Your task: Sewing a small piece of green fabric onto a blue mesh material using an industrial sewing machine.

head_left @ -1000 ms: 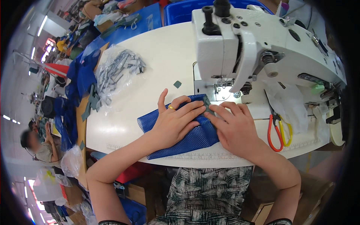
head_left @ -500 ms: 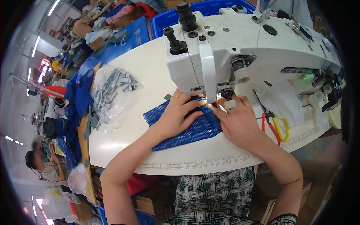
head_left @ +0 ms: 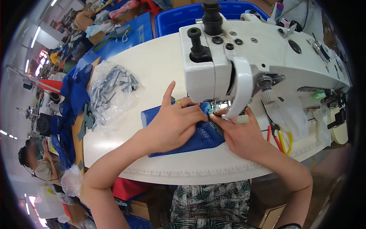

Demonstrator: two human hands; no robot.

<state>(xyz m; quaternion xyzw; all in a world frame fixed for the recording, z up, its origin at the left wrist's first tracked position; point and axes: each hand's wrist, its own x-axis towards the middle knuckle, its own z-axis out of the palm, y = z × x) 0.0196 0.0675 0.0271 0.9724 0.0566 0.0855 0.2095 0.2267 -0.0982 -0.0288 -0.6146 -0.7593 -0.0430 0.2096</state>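
Note:
A piece of blue mesh fabric point(head_left: 204, 134) lies on the sewing table, its far edge at the needle and presser foot point(head_left: 218, 105) of a white sewing machine point(head_left: 244, 49). On the fabric's left part rests my left hand point(head_left: 176, 124), its index finger stretched up and the others curled and pressing the mesh. My right hand point(head_left: 242, 137) grips the right side of the fabric just below the presser foot, thumb and fingers close together, some of them hidden behind the machine's white lever. A small grey-green strip point(head_left: 216, 126) shows on the mesh between my hands.
Scissors with red and yellow handles point(head_left: 284, 141) lie right of my right hand, beside a white plastic sheet point(head_left: 293, 118). A clear bag of grey strips point(head_left: 114, 89) sits at left. Blue cloth point(head_left: 68, 126) hangs over the table edge; a person point(head_left: 47, 164) sits beyond.
My left index finger has lifted off the fabric and points up, while the other fingers curl. The view has shifted, so the machine appears further right. My right hand stays by the presser foot.

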